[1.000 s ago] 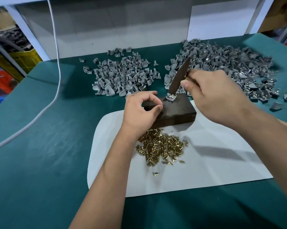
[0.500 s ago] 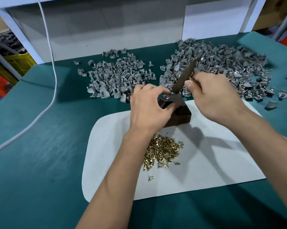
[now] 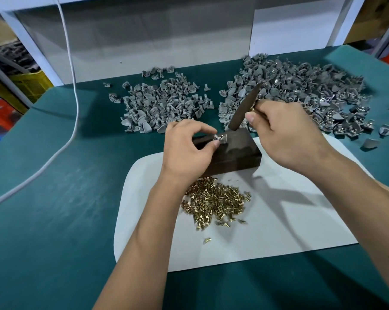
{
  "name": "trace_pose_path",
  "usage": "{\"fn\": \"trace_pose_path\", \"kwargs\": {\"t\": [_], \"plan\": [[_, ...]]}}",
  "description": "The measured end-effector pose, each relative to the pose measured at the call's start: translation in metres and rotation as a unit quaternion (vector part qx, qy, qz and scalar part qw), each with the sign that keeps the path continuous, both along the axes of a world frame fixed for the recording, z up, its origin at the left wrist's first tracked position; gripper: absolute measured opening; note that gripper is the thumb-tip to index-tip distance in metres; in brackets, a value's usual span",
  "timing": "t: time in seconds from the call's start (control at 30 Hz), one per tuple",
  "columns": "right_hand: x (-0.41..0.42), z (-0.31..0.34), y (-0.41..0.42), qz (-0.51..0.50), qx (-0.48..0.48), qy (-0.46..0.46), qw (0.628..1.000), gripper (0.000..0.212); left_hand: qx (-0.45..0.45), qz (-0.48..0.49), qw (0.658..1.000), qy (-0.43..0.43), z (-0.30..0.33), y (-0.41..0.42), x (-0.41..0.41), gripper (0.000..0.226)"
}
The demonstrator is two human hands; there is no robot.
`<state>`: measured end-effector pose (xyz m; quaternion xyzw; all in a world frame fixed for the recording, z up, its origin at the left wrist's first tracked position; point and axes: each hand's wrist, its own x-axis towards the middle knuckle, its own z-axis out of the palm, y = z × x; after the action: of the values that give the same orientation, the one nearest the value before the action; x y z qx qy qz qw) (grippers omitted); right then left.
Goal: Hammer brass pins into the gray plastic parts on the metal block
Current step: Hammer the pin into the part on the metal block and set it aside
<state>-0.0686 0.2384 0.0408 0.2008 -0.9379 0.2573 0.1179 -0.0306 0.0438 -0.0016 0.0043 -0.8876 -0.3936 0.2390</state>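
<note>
A dark metal block [image 3: 233,153] sits at the far edge of a white mat [image 3: 278,220]. On its top lies a small gray plastic part [image 3: 221,138], pinched between thumb and forefinger of my left hand [image 3: 187,148]. My right hand [image 3: 285,133] grips a small hammer [image 3: 244,110]; its dark head slants down and its lower end is at the block's far edge, just right of the part. A heap of brass pins [image 3: 216,202] lies on the mat in front of the block.
Two piles of gray plastic parts lie on the green table behind the block, one pile at the left [image 3: 162,104] and a larger pile at the right [image 3: 301,92]. A white cable [image 3: 75,90] hangs down at the left. A single pin [image 3: 207,240] lies apart near me.
My left hand moved from the block's near side onto its top and now pinches the part there. The hammer stays close over the block. The camera view shifted a little.
</note>
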Motion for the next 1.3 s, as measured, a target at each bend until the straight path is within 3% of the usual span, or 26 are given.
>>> {"fn": "trace_pose_path", "kwargs": {"t": [0.23,0.37,0.57,0.7,0.8,0.9,1.13,1.23,1.3], "plan": [[0.010,0.004,-0.004,0.009,0.030,0.007,0.999,0.029,0.067,-0.009,0.997,-0.043,-0.003,0.005,-0.004,0.009],[0.011,0.011,-0.006,0.000,-0.003,0.086,0.996,0.026,0.103,-0.017,0.992,-0.066,-0.004,0.003,-0.005,0.015],[0.011,0.016,-0.019,0.028,0.152,0.030,0.987,0.020,0.154,-0.013,0.984,-0.092,-0.004,0.005,-0.005,0.027],[0.012,0.027,-0.020,0.019,0.070,0.115,0.991,0.024,0.134,-0.003,0.987,-0.090,-0.005,0.004,-0.006,0.029],[0.013,0.018,-0.027,0.028,0.161,0.049,0.985,0.023,0.162,-0.010,0.982,-0.094,-0.007,0.003,-0.007,0.023],[0.008,0.020,-0.023,0.021,0.166,0.020,0.986,0.026,0.162,-0.010,0.983,-0.091,-0.008,0.004,-0.006,0.023],[-0.010,0.018,0.028,0.049,-0.022,-0.070,0.996,0.012,0.148,-0.012,0.985,-0.086,-0.005,0.005,-0.005,0.018],[-0.014,0.014,0.053,0.051,0.041,-0.105,0.992,0.007,0.178,-0.028,0.979,-0.094,-0.005,0.007,-0.002,0.014],[-0.011,0.007,0.060,0.046,0.100,-0.121,0.986,0.015,0.186,-0.033,0.977,-0.100,-0.005,0.007,-0.002,0.012]]}}
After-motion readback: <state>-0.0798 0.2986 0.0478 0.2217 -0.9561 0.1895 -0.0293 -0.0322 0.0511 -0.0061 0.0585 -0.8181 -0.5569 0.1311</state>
